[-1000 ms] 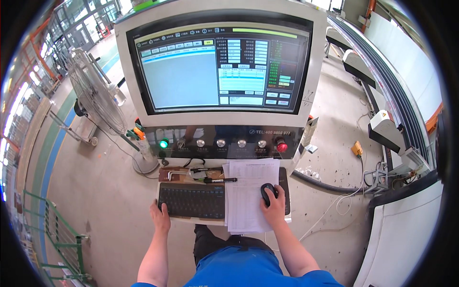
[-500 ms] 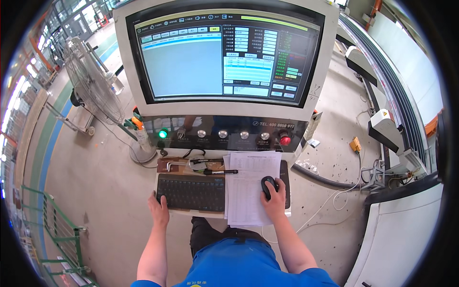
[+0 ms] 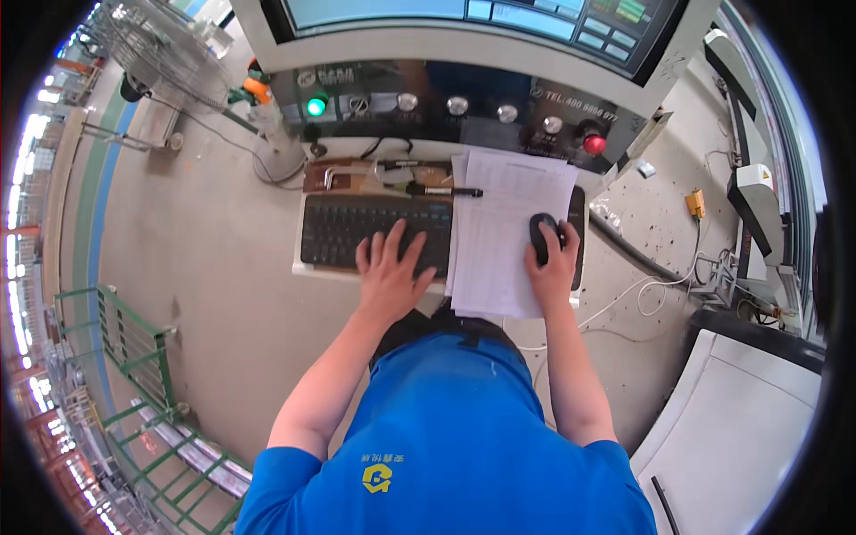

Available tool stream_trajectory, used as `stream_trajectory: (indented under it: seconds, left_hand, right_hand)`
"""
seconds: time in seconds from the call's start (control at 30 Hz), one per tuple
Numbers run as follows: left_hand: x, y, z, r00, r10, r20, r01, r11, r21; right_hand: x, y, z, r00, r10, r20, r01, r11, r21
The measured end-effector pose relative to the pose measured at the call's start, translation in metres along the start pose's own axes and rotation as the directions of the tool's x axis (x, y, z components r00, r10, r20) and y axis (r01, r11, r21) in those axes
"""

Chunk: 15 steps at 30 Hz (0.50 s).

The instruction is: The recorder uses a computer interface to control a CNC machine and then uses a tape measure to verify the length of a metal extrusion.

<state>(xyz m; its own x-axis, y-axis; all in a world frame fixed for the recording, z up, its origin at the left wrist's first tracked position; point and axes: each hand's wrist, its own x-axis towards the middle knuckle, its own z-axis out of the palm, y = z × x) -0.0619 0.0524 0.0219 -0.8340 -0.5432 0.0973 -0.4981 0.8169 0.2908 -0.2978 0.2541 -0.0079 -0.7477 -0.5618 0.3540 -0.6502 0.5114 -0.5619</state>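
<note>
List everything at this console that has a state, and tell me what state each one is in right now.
Green button: lit.
Red button: lit or glossy, cannot tell which.
Screen: on, showing panels.
Keyboard: left hand resting flat on its keys.
Mouse: covered by right hand.
Paper sheets: lying flat, overlapping the keyboard's right end.
Pen: lying above the keyboard, unheld.
Fan: standing; spinning or not, cannot tell.

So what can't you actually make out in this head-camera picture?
- Large monitor screen: cut off by the top edge, its content too small.
- Black computer mouse: partly under the right hand.
- Black keyboard: some keys hidden by the left hand, right end under white printed sheets.
- Sheet text: too small.
</note>
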Motion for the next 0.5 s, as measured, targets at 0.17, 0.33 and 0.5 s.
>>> stream_trajectory:
  seconds: [0.17, 0.33, 0.5]
  left_hand:
    - [0.010, 0.012, 0.018, 0.998, 0.048, 0.045, -0.050, 0.998, 0.036]
    - [0.006, 0.015, 0.017, 0.999, -0.032, 0.023, 0.031, 0.998, 0.053]
    - [0.013, 0.012, 0.013, 0.991, -0.128, -0.038, 0.128, 0.991, 0.021]
  right_hand:
    - [-0.004, 0.003, 0.009, 1.000, 0.009, 0.028, -0.009, 1.000, -0.009]
    - [-0.008, -0.003, 0.008, 0.999, 0.003, 0.039, -0.003, 1.000, 0.021]
    - [-0.006, 0.003, 0.007, 0.999, 0.004, 0.052, -0.004, 1.000, -0.011]
